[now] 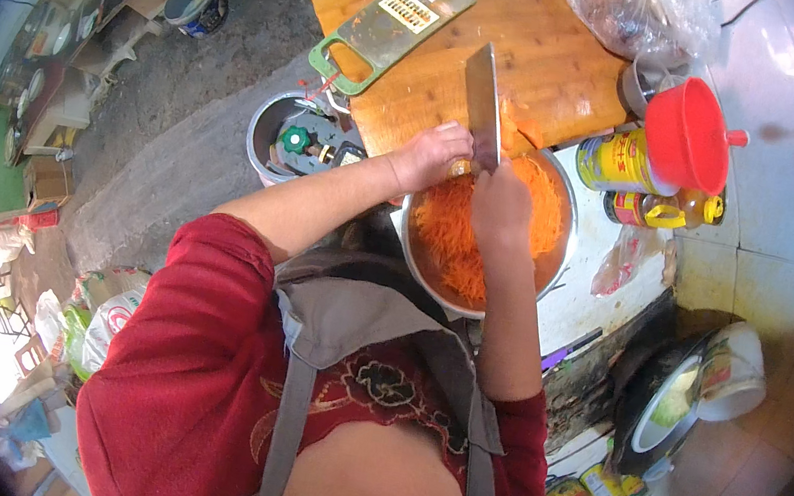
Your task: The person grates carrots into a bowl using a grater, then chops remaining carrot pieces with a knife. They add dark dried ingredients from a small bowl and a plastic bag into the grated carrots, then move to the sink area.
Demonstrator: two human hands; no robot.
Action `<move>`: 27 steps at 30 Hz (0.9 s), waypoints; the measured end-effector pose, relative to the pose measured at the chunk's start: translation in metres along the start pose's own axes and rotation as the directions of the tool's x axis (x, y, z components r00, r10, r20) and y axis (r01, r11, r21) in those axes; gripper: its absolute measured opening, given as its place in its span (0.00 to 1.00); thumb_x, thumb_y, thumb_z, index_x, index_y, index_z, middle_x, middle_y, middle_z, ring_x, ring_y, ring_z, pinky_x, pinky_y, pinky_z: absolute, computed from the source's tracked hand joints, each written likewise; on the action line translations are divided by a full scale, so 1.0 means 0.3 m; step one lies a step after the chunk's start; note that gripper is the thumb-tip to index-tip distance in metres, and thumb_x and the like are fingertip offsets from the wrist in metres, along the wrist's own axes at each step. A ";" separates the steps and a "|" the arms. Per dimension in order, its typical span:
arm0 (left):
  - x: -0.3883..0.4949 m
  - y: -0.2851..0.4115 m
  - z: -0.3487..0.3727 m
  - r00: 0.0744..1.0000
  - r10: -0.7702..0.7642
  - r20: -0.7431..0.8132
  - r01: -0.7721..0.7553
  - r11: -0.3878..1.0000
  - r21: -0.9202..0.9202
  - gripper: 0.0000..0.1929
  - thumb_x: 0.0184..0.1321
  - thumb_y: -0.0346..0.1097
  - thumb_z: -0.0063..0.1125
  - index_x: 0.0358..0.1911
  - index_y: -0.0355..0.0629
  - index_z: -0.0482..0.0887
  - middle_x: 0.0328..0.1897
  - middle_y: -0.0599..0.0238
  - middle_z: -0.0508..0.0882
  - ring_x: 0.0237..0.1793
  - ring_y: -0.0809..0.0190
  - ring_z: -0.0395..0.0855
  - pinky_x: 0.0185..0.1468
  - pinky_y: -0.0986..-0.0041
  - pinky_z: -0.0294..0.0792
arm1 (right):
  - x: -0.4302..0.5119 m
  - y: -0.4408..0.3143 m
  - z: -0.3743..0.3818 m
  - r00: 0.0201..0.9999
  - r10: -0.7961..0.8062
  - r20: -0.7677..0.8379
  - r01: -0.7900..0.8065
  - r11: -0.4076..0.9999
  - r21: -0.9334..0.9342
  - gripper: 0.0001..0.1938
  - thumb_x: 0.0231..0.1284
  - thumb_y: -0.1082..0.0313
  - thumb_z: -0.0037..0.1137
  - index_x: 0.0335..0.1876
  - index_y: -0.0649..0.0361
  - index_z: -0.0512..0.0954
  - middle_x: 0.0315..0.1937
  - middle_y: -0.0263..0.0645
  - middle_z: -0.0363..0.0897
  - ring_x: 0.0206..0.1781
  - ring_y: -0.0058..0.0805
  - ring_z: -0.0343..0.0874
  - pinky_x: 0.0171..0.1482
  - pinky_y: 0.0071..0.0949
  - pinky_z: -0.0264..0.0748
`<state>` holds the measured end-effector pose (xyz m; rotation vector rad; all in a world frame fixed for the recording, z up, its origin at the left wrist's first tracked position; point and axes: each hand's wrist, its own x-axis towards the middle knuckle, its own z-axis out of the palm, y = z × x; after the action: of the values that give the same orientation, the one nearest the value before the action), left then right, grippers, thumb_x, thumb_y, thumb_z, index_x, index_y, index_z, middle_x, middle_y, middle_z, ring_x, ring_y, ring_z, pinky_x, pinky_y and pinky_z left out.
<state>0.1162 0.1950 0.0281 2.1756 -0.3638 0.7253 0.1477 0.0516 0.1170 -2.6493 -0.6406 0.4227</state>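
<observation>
My right hand (pixel 503 202) grips the handle of a cleaver (pixel 486 105), whose broad blade stands upright over the near edge of a wooden cutting board (pixel 417 96). Close against the blade's left side is my left hand (pixel 440 152), fingers curled; a small orange piece shows under them, but whether it is held is hidden. Cut carrot pieces (pixel 522 129) lie on the board to the right of the blade. Below both hands, a metal bowl (pixel 568 252) holds a heap of shredded carrot (pixel 453 248). A green-handled grater (pixel 396 26) rests on the board's left part.
At right stand a red plastic dipper (pixel 689 134), a yellow can (pixel 615 160) and bottles (pixel 646 209) on the white counter. Plastic bags (pixel 638 13) lie behind. A bucket (pixel 262 132) holding a green-knobbed valve is left of the board. A wok (pixel 637 393) sits lower right.
</observation>
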 end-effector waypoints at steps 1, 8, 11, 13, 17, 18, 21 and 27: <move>0.002 0.002 -0.001 1.000 0.017 0.002 -0.017 1.000 -0.002 0.07 0.48 0.20 0.56 0.30 0.39 0.78 0.33 0.59 0.78 0.36 0.51 0.76 0.41 0.67 0.72 | -0.003 0.005 0.009 1.000 -0.010 0.000 0.010 1.000 -0.015 0.08 0.57 0.74 0.41 0.39 0.67 0.71 0.31 0.58 0.79 0.38 0.56 0.79 0.43 0.47 0.74; -0.014 0.019 -0.001 0.999 -0.043 0.000 0.043 0.999 0.011 0.08 0.46 0.19 0.55 0.30 0.40 0.77 0.32 0.59 0.77 0.36 0.51 0.76 0.41 0.67 0.72 | -0.013 -0.010 -0.013 1.000 0.016 0.016 -0.016 1.000 0.015 0.09 0.57 0.72 0.43 0.39 0.68 0.72 0.32 0.60 0.78 0.39 0.56 0.78 0.43 0.46 0.74; 0.005 0.013 -0.016 0.999 -0.045 0.003 0.045 0.999 0.008 0.08 0.46 0.19 0.54 0.29 0.40 0.77 0.32 0.59 0.77 0.36 0.51 0.76 0.41 0.67 0.71 | 0.017 -0.004 0.001 0.998 0.047 0.036 -0.048 0.998 0.045 0.12 0.59 0.68 0.44 0.40 0.69 0.73 0.34 0.62 0.77 0.42 0.58 0.76 0.46 0.47 0.71; -0.005 0.015 -0.004 0.999 -0.037 -0.024 0.037 0.999 0.000 0.08 0.46 0.18 0.54 0.29 0.40 0.77 0.32 0.59 0.77 0.36 0.51 0.76 0.41 0.67 0.71 | -0.001 -0.017 -0.024 0.998 0.055 0.020 -0.057 0.992 0.114 0.11 0.58 0.68 0.45 0.40 0.69 0.73 0.35 0.62 0.77 0.42 0.58 0.76 0.46 0.47 0.71; -0.013 0.018 -0.005 0.998 -0.068 0.005 0.068 0.998 0.003 0.09 0.45 0.17 0.54 0.28 0.39 0.76 0.32 0.58 0.78 0.37 0.50 0.76 0.41 0.66 0.71 | 0.008 0.001 0.013 0.998 0.050 0.028 -0.053 0.991 0.122 0.11 0.58 0.69 0.46 0.39 0.69 0.73 0.34 0.62 0.77 0.42 0.59 0.76 0.46 0.47 0.71; -0.013 0.023 -0.005 0.997 -0.073 0.001 0.073 0.997 0.002 0.09 0.45 0.17 0.54 0.28 0.39 0.76 0.32 0.58 0.78 0.37 0.50 0.76 0.41 0.66 0.71 | 0.013 0.005 0.015 0.998 0.051 0.023 -0.053 0.991 0.121 0.11 0.57 0.69 0.46 0.39 0.69 0.73 0.34 0.62 0.76 0.42 0.59 0.76 0.46 0.47 0.71; -0.004 0.023 -0.011 0.999 -0.049 -0.019 0.049 0.999 0.004 0.08 0.44 0.18 0.54 0.28 0.39 0.76 0.32 0.57 0.77 0.37 0.50 0.76 0.41 0.66 0.71 | 0.010 0.001 0.007 0.999 0.047 0.005 -0.047 0.990 0.132 0.10 0.57 0.69 0.46 0.39 0.69 0.73 0.34 0.62 0.76 0.42 0.58 0.76 0.45 0.47 0.71; -0.012 0.021 -0.018 0.993 -0.120 0.012 0.120 0.992 -0.032 0.07 0.46 0.18 0.53 0.28 0.38 0.75 0.33 0.55 0.77 0.38 0.49 0.76 0.43 0.65 0.70 | -0.003 0.067 0.041 0.996 -0.049 -0.068 0.063 0.973 0.221 0.11 0.61 0.67 0.43 0.39 0.68 0.72 0.31 0.60 0.78 0.39 0.58 0.78 0.42 0.48 0.74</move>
<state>0.1083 0.1953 0.0326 2.1504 -0.2464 0.6372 0.1498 0.0381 0.0977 -2.4164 -0.6092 0.3711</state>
